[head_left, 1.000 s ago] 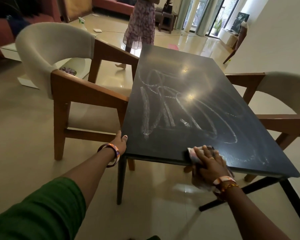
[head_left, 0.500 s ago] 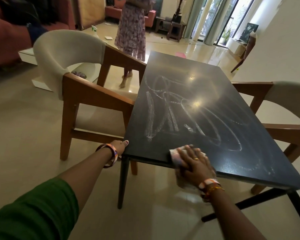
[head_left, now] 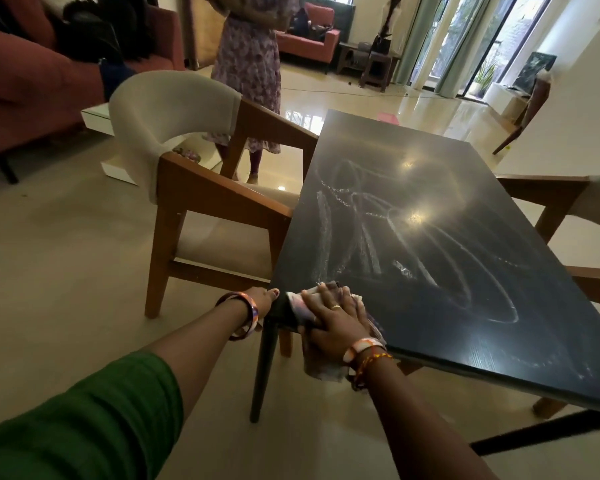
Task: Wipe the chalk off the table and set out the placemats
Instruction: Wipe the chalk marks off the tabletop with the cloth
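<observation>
Seemingly flat right hand (head_left: 329, 318) on cloth (head_left: 323, 365)

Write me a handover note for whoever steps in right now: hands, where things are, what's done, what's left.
Right hand: flat, fingers straight, pressing the crumpled pale patterned cloth onto the near left corner of the black rectangular table.
Left hand: at that corner's left edge; its grip cannot be made out.
White chalk scribbles cover most of the tabletop.
Done: wiping only just begun at the near edge.
Left: wipe off the chalk, then set out placemats; none in view.
</observation>
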